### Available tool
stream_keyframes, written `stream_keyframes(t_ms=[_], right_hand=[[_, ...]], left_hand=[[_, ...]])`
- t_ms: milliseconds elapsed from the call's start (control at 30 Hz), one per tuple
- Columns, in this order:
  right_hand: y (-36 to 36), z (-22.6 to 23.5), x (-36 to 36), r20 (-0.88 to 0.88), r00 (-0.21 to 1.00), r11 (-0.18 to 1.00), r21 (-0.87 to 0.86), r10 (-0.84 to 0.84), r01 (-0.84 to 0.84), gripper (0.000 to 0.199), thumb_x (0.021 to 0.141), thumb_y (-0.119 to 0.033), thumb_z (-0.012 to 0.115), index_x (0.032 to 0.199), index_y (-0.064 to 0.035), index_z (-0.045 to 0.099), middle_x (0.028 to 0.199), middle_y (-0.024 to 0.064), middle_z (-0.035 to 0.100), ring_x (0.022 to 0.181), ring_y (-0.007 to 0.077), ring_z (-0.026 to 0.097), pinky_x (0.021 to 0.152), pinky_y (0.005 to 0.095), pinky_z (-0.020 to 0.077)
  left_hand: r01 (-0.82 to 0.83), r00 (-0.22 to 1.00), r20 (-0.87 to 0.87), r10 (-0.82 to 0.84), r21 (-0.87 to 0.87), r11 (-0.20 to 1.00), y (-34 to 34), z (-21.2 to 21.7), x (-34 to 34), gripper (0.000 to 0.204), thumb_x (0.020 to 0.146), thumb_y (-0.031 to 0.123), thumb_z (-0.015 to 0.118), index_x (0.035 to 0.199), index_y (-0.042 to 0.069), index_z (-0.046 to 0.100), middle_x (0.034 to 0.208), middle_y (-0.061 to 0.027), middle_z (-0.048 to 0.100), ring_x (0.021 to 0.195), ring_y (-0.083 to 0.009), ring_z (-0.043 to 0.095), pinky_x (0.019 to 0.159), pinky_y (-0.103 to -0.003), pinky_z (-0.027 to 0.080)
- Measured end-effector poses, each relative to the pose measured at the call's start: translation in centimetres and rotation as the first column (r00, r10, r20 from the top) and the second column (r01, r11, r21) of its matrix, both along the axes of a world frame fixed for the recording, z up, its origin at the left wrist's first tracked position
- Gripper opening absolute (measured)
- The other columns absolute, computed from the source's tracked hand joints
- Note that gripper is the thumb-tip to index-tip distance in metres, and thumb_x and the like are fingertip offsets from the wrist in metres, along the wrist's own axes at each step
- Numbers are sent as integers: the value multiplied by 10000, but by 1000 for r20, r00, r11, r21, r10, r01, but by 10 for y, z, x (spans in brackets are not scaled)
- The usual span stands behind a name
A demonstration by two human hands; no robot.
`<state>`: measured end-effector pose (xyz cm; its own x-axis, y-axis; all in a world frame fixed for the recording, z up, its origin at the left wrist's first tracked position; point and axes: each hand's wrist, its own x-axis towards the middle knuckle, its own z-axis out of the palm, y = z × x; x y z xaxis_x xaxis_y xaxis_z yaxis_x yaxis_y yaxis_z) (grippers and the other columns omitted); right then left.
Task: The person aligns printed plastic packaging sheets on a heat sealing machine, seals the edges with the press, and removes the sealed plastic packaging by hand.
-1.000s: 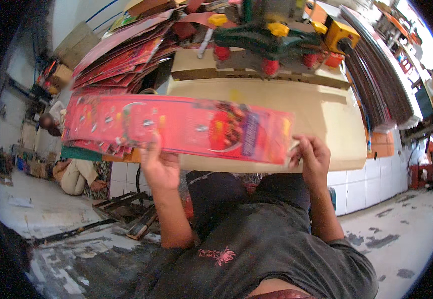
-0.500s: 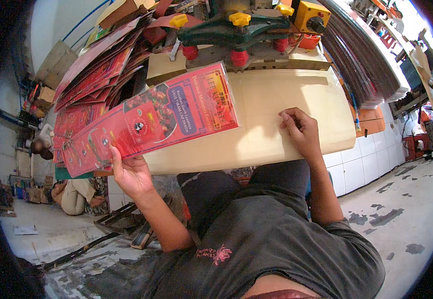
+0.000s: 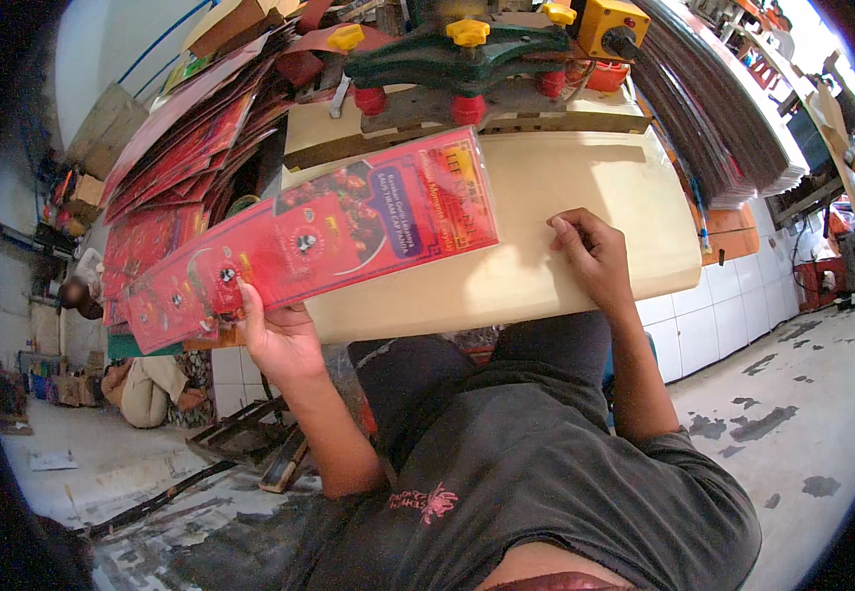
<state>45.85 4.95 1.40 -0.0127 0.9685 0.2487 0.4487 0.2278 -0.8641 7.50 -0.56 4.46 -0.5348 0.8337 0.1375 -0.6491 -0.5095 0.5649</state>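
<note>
A long red printed sheet (image 3: 368,222) with a glossy, clear-looking surface and food pictures is pinched at its near edge between the thumb and fingers of my left hand (image 3: 285,335). It slants from the lower left up to the right, its right end lying over the cream work surface (image 3: 536,281). My right hand (image 3: 595,258) hovers or rests above the right half of that surface, apart from the sheet. Its fingers are curled in toward the thumb, with nothing visible in them.
A dark green machine frame (image 3: 457,59) with yellow knobs and red feet stands beyond the work surface, next to a yellow switch box (image 3: 613,28). Red printed sheets (image 3: 186,158) pile up at left. A tall stack of boards (image 3: 713,108) leans at right. Another person (image 3: 147,389) sits far left.
My left hand has moved a little to the right with the red sheet, whose right end has slid farther over the cream surface. My right hand has hardly moved.
</note>
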Motion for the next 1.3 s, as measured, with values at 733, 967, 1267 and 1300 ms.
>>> stream_keyframes(t_ms=[733,967,1267,1300], right_hand=[[-1,13,66,-392,909,989,-104,-140,107,296,1061,-295,555,1009,-19,650,796,47,693,621,76,576,563,210,458],[-1,5,55,49,997,996,-65,-66,69,295,1032,-278,599,1155,-30,701,905,84,749,864,153,697,817,315,526],[-8,17,61,-425,901,966,-182,90,-183,500,1011,-262,658,1427,-20,522,1012,120,734,922,133,683,832,268,526],[-8,18,64,-446,893,966,-196,66,-170,490,1006,-231,661,1419,-6,525,1027,126,731,920,128,685,831,261,529]], left_hand=[[60,989,-118,-88,-220,974,-7,-26,18,384,1066,233,536,1368,-1,505,1319,-152,636,1150,-274,665,909,-453,621],[304,952,87,-294,-147,941,-9,-45,58,386,1065,186,518,1410,17,478,1373,-167,603,1206,-307,637,948,-505,603],[342,939,7,-345,-139,929,3,-48,78,433,1058,192,543,1442,17,447,1401,-172,587,1214,-317,634,963,-544,591],[324,944,-10,-329,-145,935,6,-49,69,457,1058,226,550,1450,16,442,1407,-174,583,1210,-319,636,961,-563,587]])
